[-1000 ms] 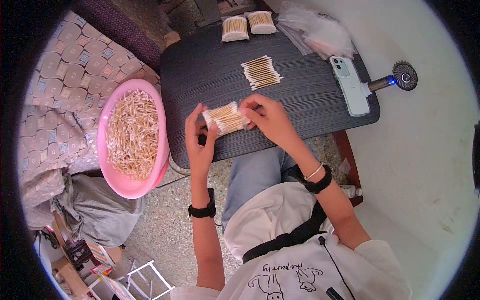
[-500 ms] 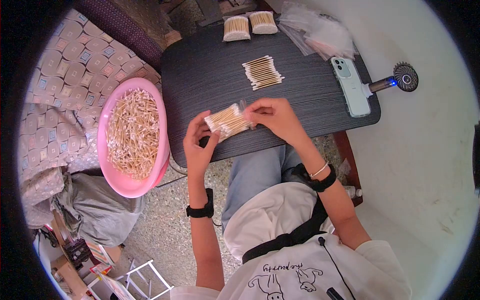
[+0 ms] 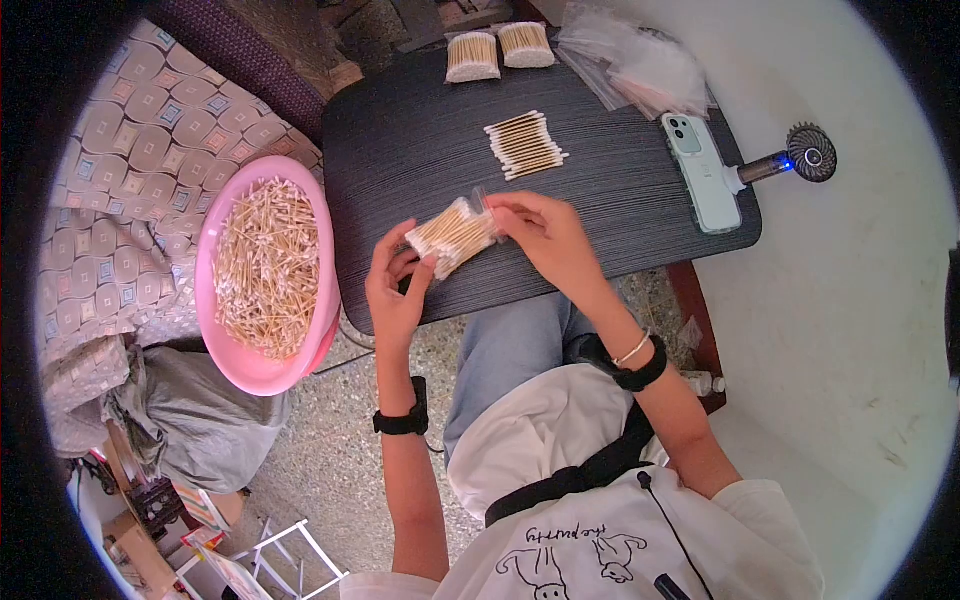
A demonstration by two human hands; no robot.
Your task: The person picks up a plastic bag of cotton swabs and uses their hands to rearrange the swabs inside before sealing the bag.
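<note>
A clear plastic bag of cotton swabs is held between my two hands above the near edge of the black table. My left hand grips its left end, thumb below and fingers behind. At the bag's right end, the fingers of my right hand pinch the clear plastic by its opening. Beyond the bag, a flat row of loose cotton swabs lies on the table. To the left stands a pink basin heaped with loose cotton swabs.
Two packed bundles of cotton swabs stand at the table's far edge. Clear plastic bags are piled at the far right corner. A phone and a small fan sit along the right edge of the table, near a white wall.
The bag in my hands has tilted more steeply and shifted slightly left. My right hand has turned a little at the bag's plastic end; my left hand has barely moved.
</note>
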